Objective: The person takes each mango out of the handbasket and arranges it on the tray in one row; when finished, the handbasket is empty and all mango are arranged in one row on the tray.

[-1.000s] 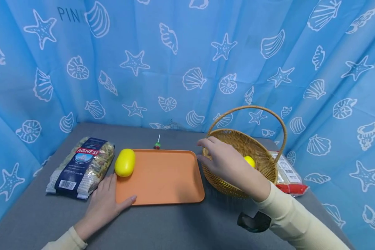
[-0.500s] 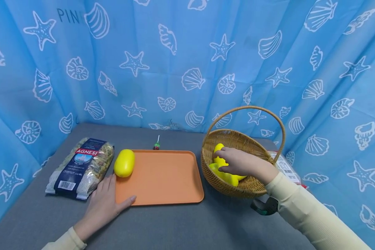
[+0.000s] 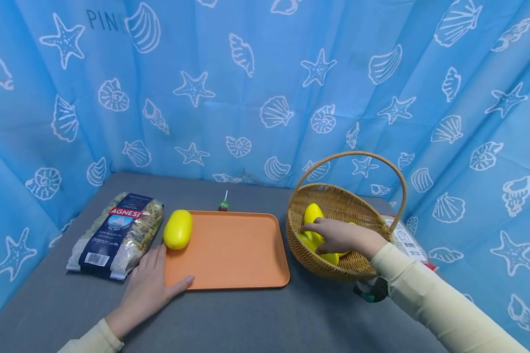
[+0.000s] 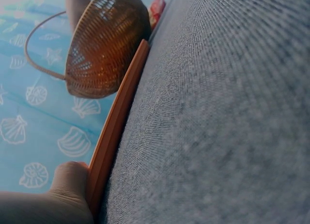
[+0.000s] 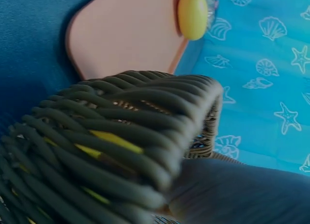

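Note:
My left hand [image 3: 147, 282] lies at the near left corner of an orange tray [image 3: 234, 250], fingers stretched along its side and thumb over the front rim. The left wrist view shows the thumb [image 4: 70, 180] against the tray's edge. An oblong, smooth yellow fruit [image 3: 178, 229] sits on the tray's left end. Reaching into a wicker basket [image 3: 357, 201], my right hand [image 3: 342, 236] has thumb and fingers around a yellow fruit [image 3: 309, 241]; its fingertips are partly hidden. Another yellow fruit [image 3: 312, 212] lies just behind. The right wrist view shows yellow only through the weave.
An Agnesi bag [image 3: 117, 235] lies left of the tray. A lollipop [image 3: 224, 202] rests behind the tray. The basket's tall handle [image 3: 357, 153] arches over its opening. Another bag [image 3: 406, 240] lies behind the basket on the right. A blue shell-print curtain [image 3: 256, 98] encloses the table.
My right hand has gone from above the basket's left rim down into it, onto the yellow fruit. The left hand, tray and fruit on the tray have stayed put.

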